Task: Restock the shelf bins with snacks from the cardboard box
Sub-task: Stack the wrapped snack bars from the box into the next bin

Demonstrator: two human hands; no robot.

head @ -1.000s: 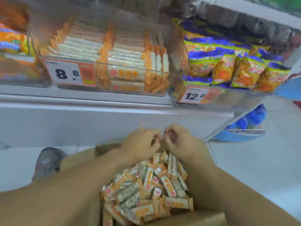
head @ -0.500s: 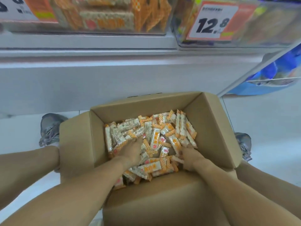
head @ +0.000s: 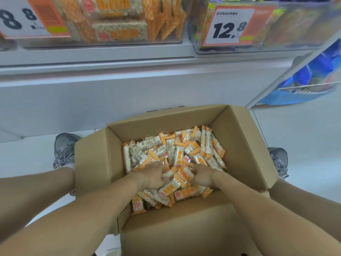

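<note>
Down in the box point(head: 245, 145), where a second ago they hovered above, both hands point(head: 153, 175) point(head: 203, 175) now clutch snacks point(head: 177, 154), readying another load for the bin point(head: 118, 21).

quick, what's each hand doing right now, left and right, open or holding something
Left hand: fingers curled down into the snack bars in the cardboard box, gripping some.
Right hand: likewise dug into the pile, fingers curled round bars.

White tiled floor point(head: 304, 141), evenly lit. Pale grey shelf unit point(head: 110, 100) spans the back, base panel reaching the floor. Blue bag point(head: 287, 97) at right, under a slanted white rail point(head: 295, 67).
</note>
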